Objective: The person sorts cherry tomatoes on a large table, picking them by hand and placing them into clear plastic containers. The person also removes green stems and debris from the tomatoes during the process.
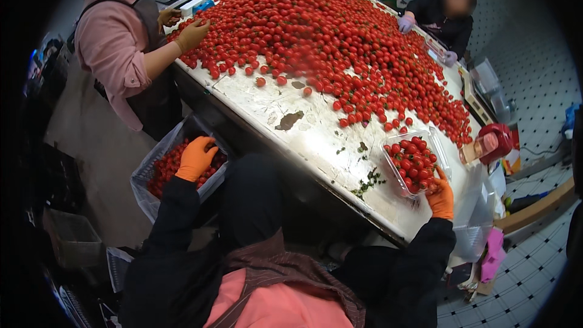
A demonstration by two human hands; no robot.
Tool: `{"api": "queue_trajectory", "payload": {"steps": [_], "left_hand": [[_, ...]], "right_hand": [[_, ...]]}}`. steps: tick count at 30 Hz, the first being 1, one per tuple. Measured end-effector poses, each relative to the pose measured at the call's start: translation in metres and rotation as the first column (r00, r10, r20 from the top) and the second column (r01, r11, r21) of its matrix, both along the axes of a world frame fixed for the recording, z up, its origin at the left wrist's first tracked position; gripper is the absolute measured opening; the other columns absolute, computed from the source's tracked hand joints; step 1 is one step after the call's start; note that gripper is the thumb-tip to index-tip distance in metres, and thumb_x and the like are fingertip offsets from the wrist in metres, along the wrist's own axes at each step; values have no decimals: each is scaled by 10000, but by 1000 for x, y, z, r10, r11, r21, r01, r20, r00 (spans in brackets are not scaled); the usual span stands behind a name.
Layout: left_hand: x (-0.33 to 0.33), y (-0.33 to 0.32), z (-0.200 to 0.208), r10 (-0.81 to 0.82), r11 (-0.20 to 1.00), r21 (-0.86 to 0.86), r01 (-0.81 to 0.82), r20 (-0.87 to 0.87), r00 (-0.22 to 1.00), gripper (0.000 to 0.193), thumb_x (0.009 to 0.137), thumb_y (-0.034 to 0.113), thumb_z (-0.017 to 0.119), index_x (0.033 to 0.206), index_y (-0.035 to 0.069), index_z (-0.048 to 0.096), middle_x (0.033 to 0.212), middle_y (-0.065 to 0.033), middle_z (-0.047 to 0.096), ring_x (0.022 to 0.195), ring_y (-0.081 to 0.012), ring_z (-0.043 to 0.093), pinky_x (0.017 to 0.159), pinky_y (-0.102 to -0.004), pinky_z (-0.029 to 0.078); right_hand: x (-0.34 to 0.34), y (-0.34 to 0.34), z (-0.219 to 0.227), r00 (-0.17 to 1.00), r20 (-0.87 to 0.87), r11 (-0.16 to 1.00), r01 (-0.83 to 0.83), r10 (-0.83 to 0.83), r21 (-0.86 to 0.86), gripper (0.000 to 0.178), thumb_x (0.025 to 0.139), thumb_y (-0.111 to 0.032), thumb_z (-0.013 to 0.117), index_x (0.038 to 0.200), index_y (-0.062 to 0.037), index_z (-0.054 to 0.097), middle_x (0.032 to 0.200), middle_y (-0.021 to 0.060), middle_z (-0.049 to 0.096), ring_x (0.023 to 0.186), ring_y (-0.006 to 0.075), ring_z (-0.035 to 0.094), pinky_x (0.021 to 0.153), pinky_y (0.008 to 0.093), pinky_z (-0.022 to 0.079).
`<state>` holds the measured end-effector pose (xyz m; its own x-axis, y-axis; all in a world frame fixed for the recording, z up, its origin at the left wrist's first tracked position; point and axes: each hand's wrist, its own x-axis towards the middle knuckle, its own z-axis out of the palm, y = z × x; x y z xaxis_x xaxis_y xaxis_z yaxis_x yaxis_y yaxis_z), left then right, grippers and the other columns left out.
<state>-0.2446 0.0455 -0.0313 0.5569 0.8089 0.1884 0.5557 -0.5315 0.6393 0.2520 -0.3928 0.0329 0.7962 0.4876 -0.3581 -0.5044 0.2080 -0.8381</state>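
Observation:
My left hand (pixel 196 159), in an orange glove, is over a bin lined with a clear bag (pixel 144 177), at the left below the table edge. Its fingers are bent in toward the thumb; what they hold, if anything, I cannot make out. Small red tomatoes (pixel 169 167) fill the bin below it. On the right, my right hand (pixel 441 198), also orange-gloved, grips the near right corner of a clear plastic punnet (pixel 396 177). Cherry tomatoes (pixel 414 161) are heaped in that punnet, which rests on the white table (pixel 316 146).
A large pile of cherry tomatoes (pixel 328 36) covers the table's far part. One co-worker (pixel 115 48) stands at the left; another (pixel 446 18) sits across on the right. Green stem scraps (pixel 368 183) lie beside the punnet. A red container (pixel 501 143) stands at the right edge.

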Motion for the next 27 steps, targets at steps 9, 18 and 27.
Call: {"api": "queue_trajectory", "payload": {"steps": [9,18,27], "left_hand": [[90,-27,59,-187,871,-335,359,451,873,393,883,134,650,1253,40,558,1075,-73,613,928,-126,595,805,-253,475],[105,12,35,372,855,-506,110,748,549,547,907,96,616,1367,53,324,830,-44,522,664,-117,554,575,-277,530],[100,125,-4,500,789,-601,124,746,439,375,882,-26,563,1216,15,399,827,-87,561,689,-168,585,759,-426,580]], "right_hand": [[-94,158,42,972,50,964,-234,230,127,561,819,13,513,1360,-116,438,870,55,620,625,98,538,517,207,418],[-177,383,11,775,205,791,-612,598,8,529,828,-34,561,1343,-99,461,717,3,546,608,96,530,542,229,432],[-155,379,19,519,564,761,-522,642,-386,686,822,-306,627,1370,26,385,1123,181,610,1026,230,593,844,313,482]]}}
